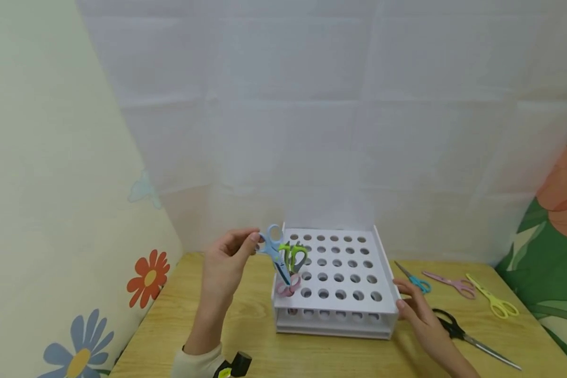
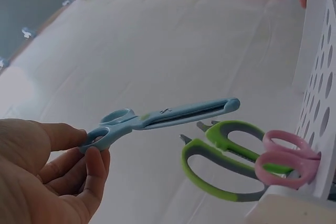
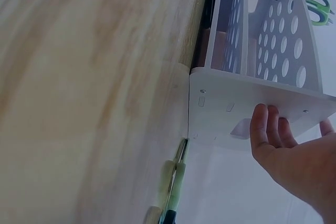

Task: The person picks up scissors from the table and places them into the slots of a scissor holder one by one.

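Observation:
Pinched by a handle loop between the thumb and fingers of my left hand (image 1: 227,262) is a pair of light blue scissors (image 2: 173,115). Its closed blades tilt down toward the left side of a white rack (image 1: 331,304) with rows of round holes. Handles up in that rack's left column stand green-and-grey scissors (image 1: 296,254) and pink scissors (image 1: 289,286); the light blue tip overlaps the pink handles in the head view. My right hand (image 1: 422,317) rests on the rack's right side panel (image 3: 236,103), fingers loosely bent against it.
On the wooden table (image 1: 231,320) right of the rack lie teal-handled scissors (image 1: 420,283), pink scissors (image 1: 453,283), yellow scissors (image 1: 498,304) and large black-handled scissors (image 1: 453,325). A white sheet (image 1: 312,131) hangs behind the rack.

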### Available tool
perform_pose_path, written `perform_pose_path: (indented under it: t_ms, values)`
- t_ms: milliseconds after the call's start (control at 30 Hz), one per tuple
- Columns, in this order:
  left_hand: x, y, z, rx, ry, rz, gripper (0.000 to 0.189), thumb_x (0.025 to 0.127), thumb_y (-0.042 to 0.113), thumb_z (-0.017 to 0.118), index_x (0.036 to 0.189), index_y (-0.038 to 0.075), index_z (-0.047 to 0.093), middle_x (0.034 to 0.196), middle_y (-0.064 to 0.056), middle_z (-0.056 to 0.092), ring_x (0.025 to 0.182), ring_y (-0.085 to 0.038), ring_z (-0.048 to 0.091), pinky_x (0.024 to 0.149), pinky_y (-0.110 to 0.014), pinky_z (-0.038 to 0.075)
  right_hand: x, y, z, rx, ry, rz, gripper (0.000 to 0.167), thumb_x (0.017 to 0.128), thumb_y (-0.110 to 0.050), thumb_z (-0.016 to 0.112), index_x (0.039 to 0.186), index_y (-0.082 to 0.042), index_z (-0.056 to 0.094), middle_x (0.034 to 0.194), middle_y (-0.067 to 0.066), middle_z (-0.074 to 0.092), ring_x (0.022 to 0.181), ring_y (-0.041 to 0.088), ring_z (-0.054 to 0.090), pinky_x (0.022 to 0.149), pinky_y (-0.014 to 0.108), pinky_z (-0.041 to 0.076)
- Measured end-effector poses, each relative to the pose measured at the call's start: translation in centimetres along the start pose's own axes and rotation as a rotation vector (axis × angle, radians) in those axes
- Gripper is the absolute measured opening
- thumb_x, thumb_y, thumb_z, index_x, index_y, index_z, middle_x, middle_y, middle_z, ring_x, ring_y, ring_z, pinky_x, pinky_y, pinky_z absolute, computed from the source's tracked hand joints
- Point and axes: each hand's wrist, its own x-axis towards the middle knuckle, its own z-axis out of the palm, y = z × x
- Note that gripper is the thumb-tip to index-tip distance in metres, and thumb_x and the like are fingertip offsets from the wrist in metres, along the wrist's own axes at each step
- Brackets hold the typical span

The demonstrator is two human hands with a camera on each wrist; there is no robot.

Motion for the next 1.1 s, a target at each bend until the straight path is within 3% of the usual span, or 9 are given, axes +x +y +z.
perform_pose_path:
  t_ms: [267,467,800,1100]
  values:
    - [-0.5,-0.4,1.7,0.003,-0.084,0.004,0.024,0.095,0.024,0.075,0.109,0.004,0.076,0.098,-0.015,0.072,0.086,-0.027,0.066,0.077,-0.031,0.057,0.0,0.2,0.1,0.009,0.004,-0.060,0.043,0.110,-0.006,0.043,0.151,-0.005,0.035,0.137,0.024,0.044,0.101,0.014,0.060,0.075,0.037,0.058]
    - [-1.0,-0.9,2.9,0.022,-0.110,0.013,0.021,0.095,0.024,0.075,0.109,0.007,0.076,0.097,-0.010,0.073,0.087,-0.029,0.066,0.075,-0.033,0.058,0.0,0.3,0.2,0.012,0.000,-0.087,0.043,0.109,-0.005,0.043,0.151,-0.005,0.035,0.136,0.024,0.044,0.102,0.014,0.060,0.075,0.036,0.058]
    - [-2.2,-2.1,6.1,0.199,-0.118,0.128,0.011,0.094,0.013,0.075,0.105,0.011,0.078,0.094,0.005,0.074,0.079,-0.015,0.067,0.067,-0.025,0.054,0.1,0.4,0.0,0.005,-0.013,-0.113,0.043,0.109,-0.004,0.043,0.151,-0.005,0.035,0.137,0.023,0.045,0.102,0.015,0.061,0.076,0.035,0.058]
    - [-2.5,-2.5,7.2,0.213,-0.183,0.132,0.014,0.096,0.013,0.073,0.109,0.009,0.077,0.096,0.005,0.073,0.079,-0.012,0.066,0.064,-0.026,0.056,0.2,0.3,-0.2,-0.020,-0.001,-0.106,0.043,0.109,-0.006,0.044,0.151,-0.006,0.036,0.137,0.023,0.045,0.103,0.015,0.060,0.077,0.035,0.058]
